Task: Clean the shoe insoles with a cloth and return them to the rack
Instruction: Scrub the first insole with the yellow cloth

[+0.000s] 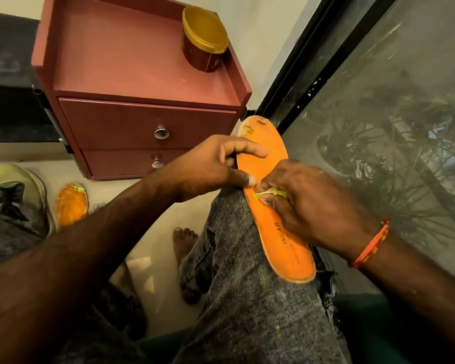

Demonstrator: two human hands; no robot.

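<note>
Left hand (216, 164) sits at the insole's (276, 203) nine o'clock edge, index finger stretched straight across the orange face, thumb pinching the rim from the near side, the other fingers curled behind it. Right hand (307, 206) lies over the middle of the insole, fingers (267, 200) curled tight on a small yellow-green scrap (272, 192), pressing it to the orange surface; whether that scrap is cloth, I cannot tell. The left thumb tip and the right fingertips almost meet.

The insole rests lengthwise on the right knee (234, 232), in grey speckled denim, toe end pointing to twelve o'clock, heel end toward five o'clock. It is bright orange with dark lettering reading WEAR near the heel. The toe end is worn, with chips in the rim and a yellowish flaked patch.

A second orange insole (71, 203) lies on the floor at nine o'clock, well apart, streaked with yellow near its top. Beside it, at its nine o'clock, a pale green shoe (21, 195) with dark laces.

At twelve o'clock, a reddish cabinet (142, 82) with two drawers, both closed, each with a metal knob. On its top stands a brown tub (202, 40) with a gold lid, closed, contents hidden. An orange thread band (371, 244) circles the right wrist. A bare foot (184, 240) rests on the floor at six o'clock.
</note>
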